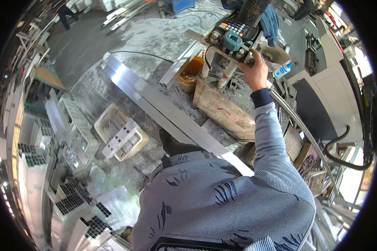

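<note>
My right hand [256, 73] reaches to the edge of a dark machine head, with thumb and fingers curled about a small part there. What lies between the fingers is too small to make out. Just left of it sits a teal tape measure [232, 41], in front of a black keypad [234, 27] with white and orange keys. Pale round posts [228, 72] stand beneath the machine head. A white bottle with a blue tip [282, 70] lies right of my wrist. My left hand is out of the picture.
Long aluminium profiles [163, 111] run diagonally across in front of me. An orange bucket [191, 72] stands by a worn, block-like base [223, 109]. White crates [120, 131] and stacked profiles fill the left. A grey cabinet [335, 96] and a black hose [351, 167] are at right. A person stands far left.
</note>
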`<state>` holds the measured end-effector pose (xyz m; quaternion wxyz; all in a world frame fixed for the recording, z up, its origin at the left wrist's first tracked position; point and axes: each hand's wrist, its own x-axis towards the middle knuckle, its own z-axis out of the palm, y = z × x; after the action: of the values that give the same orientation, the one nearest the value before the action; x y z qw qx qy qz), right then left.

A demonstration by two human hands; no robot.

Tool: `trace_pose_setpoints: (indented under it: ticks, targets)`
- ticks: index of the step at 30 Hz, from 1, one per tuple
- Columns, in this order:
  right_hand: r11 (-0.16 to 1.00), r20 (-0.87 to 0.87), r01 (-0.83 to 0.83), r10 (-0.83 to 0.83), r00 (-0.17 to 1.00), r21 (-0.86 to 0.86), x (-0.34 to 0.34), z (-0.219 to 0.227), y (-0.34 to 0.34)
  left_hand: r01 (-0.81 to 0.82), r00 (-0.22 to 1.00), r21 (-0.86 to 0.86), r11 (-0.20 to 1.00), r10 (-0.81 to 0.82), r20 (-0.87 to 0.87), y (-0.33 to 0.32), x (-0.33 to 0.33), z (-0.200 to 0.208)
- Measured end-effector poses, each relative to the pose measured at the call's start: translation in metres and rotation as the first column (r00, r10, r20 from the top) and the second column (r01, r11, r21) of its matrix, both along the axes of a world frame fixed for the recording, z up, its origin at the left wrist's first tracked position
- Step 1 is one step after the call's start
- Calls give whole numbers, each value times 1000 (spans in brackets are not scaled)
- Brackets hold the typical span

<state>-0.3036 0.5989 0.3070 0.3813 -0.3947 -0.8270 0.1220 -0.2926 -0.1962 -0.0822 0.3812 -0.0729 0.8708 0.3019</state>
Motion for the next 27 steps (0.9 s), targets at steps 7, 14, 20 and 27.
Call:
trace_pose_setpoints:
  ticks: [7, 14, 20, 27]
  targets:
    - [972, -224, 18, -73, 972, -235, 0, 2, -22, 139, 990, -45, 989, -139, -11, -17, -122, 3]
    - [989, -237, -10, -26, 971, -150, 14, -25, -20, 694, 581, -85, 715, -626, -521, -1, -244, -12]
    - [926, 320, 372, -374, 870, 72, 40, -45, -9, 757, 563, -171, 631, -762, -319, 57, -281, 16]
    - [865, -20, 478, -486, 874, -152, 16, -27, -21, -203, 960, 64, 977, 186, 210, 138, -303, 74]
